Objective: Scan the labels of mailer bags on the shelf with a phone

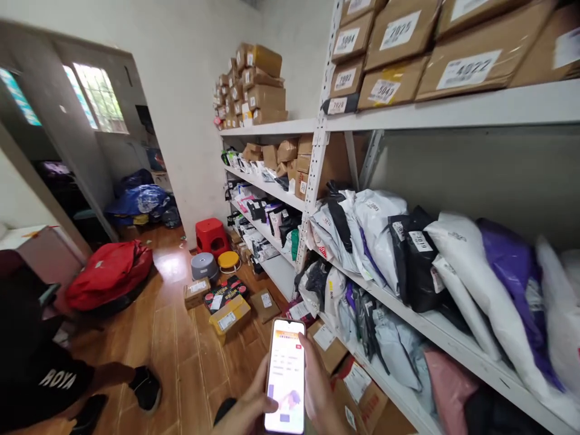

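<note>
A lit smartphone (285, 374) stands upright at the bottom centre, its screen showing a white page with pink and orange parts. My left hand (247, 406) wraps round its left edge from below, thumb lying on the lower screen. My right hand (319, 389) grips its right edge, with a fingertip curled over the top right corner. Both hands hover above the wooden floor beside the white metal shelving (317, 139).
The shelving holds labelled cardboard boxes (399, 36) above and poly mailer parcels (408, 254) below. Loose boxes (229, 317), a red stool (211, 235) and a grey stool (203, 266) sit on the floor. A red bag (109, 272) lies at left. Another person in black (36, 362) crouches at bottom left.
</note>
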Motion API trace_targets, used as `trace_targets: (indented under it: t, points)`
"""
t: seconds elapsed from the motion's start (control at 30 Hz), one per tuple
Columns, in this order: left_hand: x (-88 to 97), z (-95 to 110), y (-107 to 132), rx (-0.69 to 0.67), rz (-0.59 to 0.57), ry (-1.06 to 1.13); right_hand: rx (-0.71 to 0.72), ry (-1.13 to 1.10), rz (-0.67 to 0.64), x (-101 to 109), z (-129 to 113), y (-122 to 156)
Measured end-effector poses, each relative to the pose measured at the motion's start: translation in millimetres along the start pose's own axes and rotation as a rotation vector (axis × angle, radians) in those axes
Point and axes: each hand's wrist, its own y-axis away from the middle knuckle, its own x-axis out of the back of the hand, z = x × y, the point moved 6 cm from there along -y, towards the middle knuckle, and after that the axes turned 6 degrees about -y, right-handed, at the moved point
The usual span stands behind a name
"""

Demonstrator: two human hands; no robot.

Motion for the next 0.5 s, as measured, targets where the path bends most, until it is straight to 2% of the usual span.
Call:
trace_targets:
  t: [0.07,0.13,0.23,0.33,0.5]
  points:
    - [18.1,19.9,-3.0,0.129,0.018,-0.098,-0.007,-0.014,0.018,-25.7,1.2,-14.0]
    - [37.5,42.3,-6.4,0.202,0.041,-0.219,0.001,-0.016,0.023,-48.3,0.4,-26.7]
    - [62.8,74.8,-14.2,0.215,0.062,-0.282,0.006,-0.004,-0.019,-76.4,0.7,-42.2]
    - [83.1,99.9,-22.8,0.224,0.11,-0.195,-0.001,0.021,-0.064,-96.8,6.9,-49.9]
    - [104.0,127.0,-33.9,0.2,0.184,-0.186,-0.065,0.051,-0.118,-117.3,29.2,-55.5]
